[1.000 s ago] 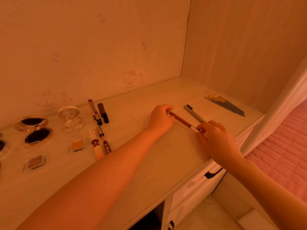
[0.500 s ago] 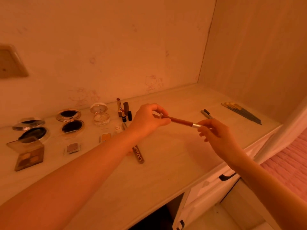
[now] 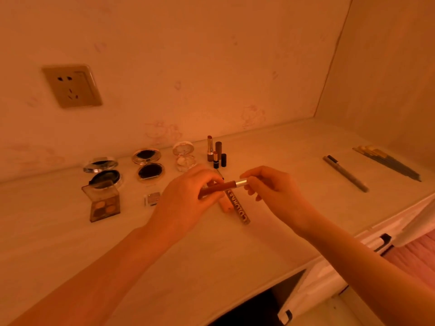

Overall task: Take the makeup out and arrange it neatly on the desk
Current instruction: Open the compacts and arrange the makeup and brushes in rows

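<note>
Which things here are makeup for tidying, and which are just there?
For the job:
red-brown pencil, held by left hand and right hand
lipsticks
compacts
eyeshadow palette
grey pencil
brushes

Just there:
wall socket
drawer handle

Head view, angled down, close over desk (image 3: 235, 255), facing wall (image 3: 188, 55)

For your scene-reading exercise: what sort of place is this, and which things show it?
Probably a bedroom dressing desk: open compacts, lipsticks and brushes laid out, a wall socket behind.
</note>
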A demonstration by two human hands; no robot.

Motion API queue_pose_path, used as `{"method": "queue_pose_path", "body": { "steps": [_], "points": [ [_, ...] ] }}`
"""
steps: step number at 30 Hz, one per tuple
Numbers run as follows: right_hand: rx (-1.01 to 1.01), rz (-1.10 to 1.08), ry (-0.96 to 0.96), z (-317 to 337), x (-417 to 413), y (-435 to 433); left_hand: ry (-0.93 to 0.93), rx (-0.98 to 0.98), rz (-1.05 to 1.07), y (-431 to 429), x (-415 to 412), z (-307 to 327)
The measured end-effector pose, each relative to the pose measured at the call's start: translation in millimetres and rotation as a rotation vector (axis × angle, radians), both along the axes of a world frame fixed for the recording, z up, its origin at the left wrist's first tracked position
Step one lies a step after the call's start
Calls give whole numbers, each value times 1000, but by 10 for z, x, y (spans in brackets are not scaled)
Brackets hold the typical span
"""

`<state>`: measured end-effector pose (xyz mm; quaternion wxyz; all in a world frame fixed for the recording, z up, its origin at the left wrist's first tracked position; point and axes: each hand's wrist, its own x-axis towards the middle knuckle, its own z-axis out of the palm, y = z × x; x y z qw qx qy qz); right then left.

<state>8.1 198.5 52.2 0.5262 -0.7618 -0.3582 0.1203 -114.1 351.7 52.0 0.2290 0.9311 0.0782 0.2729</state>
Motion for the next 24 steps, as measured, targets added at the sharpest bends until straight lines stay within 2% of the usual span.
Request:
{"method": "queue_pose_path", "body": {
  "steps": [5, 10, 16, 18, 21, 24],
  "points": [
    [-4, 85, 124, -88, -289, 311, -42, 131, 65, 190, -394, -145],
    [-3, 125, 165, -185, -502, 560, -78, 102, 156, 317, -635, -270],
    [77, 135, 430, -242, -643, 746, -152, 71, 236, 408, -746, -498],
    [108, 117, 459, -281, -669, 774, -175, 69, 251, 425, -754, -527],
    [121, 101, 405, -312, -686, 771, -184, 62, 243, 442, -777, -548],
    [50, 53, 183, -345, -680, 747, -163, 37, 197, 480, -781, -595]
  ]
}}
